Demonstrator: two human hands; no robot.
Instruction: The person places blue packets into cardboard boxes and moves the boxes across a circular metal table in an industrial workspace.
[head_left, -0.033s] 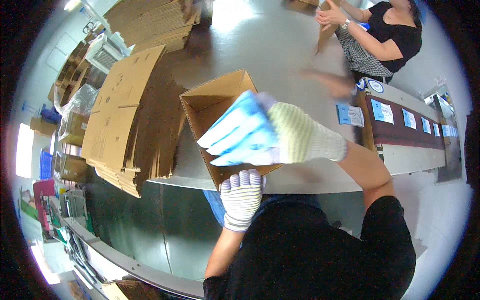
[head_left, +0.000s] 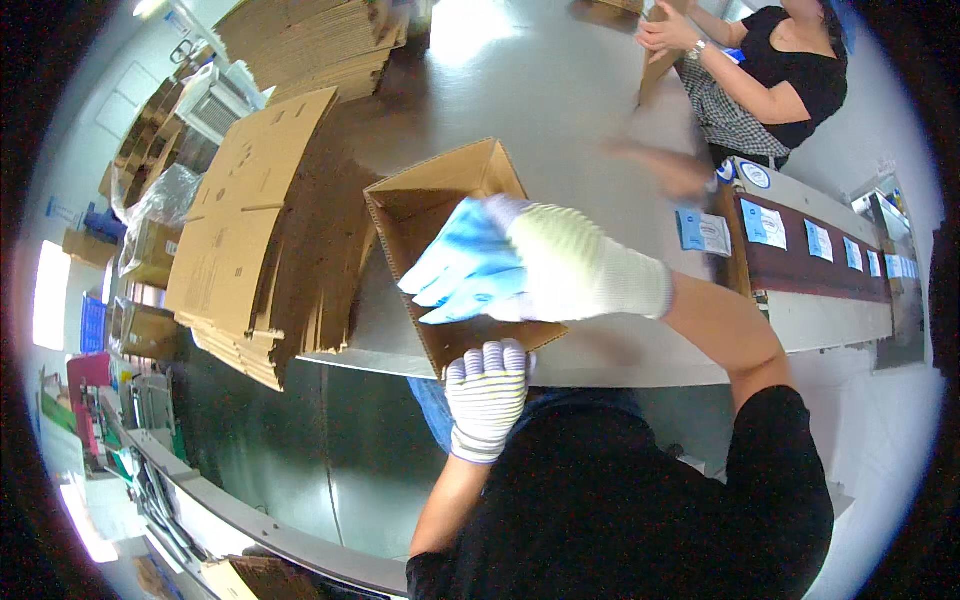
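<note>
Head view: open cardboard box (head_left: 420, 205) at desk (head_left: 560, 110) edge, braced from below by gloved left hand (head_left: 487, 392) gripping its near wall, gloved right hand (head_left: 530, 265) spread flat, fingers open, across its mouth, steadying it; flattened cartons (head_left: 250, 230) stacked beside.

I count one open cardboard box (head_left: 440, 225) at frame centre, two gloved hands, left hand (head_left: 487, 395) and right hand (head_left: 520, 265), two stacks of flat cartons (head_left: 255, 230) upper left, one co-worker (head_left: 770, 75) upper right.
</note>
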